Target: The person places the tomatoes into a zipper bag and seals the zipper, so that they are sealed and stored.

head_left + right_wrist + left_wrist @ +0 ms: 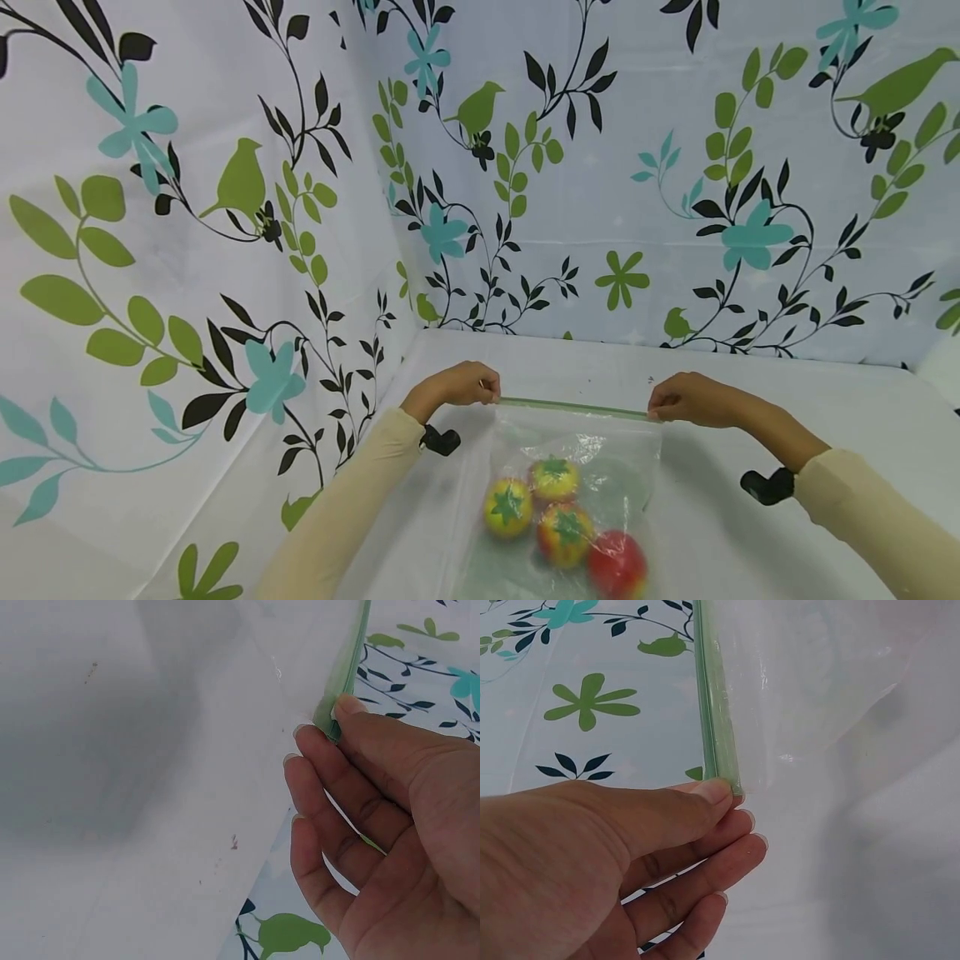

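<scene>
A clear zip bag (517, 433) with a green zip strip (573, 406) along its top spans the space between my two hands. My left hand (459, 384) pinches the strip's left corner between thumb and forefinger, its other fingers loosely bent in the left wrist view. At the opposite corner my right hand (693, 398) pinches the strip's end the same way. Inside the bag are several toy-like fruits: a yellow one with a green top (507, 507), two more yellow-red ones (554, 478) and a red one (617, 564). The bag's lower end runs out of the head view.
A white table surface (720, 517) lies under the bag. Behind it and to the left hang white cloths (525, 275) printed with leaves, birds and flowers. Each wrist wears a small black camera (440, 441).
</scene>
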Demonstrator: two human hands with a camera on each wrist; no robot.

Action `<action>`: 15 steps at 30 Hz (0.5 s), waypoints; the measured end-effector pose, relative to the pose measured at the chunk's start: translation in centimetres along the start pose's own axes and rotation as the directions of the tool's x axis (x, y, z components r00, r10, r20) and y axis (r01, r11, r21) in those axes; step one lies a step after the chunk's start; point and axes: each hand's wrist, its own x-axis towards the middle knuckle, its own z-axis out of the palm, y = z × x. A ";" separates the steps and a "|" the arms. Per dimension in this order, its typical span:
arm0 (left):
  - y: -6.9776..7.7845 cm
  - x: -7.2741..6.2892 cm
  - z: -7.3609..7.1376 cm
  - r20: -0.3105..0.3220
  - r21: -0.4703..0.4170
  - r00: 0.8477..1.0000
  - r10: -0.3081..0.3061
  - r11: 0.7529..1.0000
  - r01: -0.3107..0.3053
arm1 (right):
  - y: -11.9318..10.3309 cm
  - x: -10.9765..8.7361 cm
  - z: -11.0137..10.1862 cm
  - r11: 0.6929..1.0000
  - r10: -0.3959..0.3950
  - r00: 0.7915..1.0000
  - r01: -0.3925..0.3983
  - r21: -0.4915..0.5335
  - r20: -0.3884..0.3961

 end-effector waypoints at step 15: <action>-0.4 -1.1 1.3 -0.165 -0.001 0.985 -0.055 0.998 0.056 | -1.7 -0.9 1.1 0.993 0.027 0.991 -0.043 -0.114 -0.134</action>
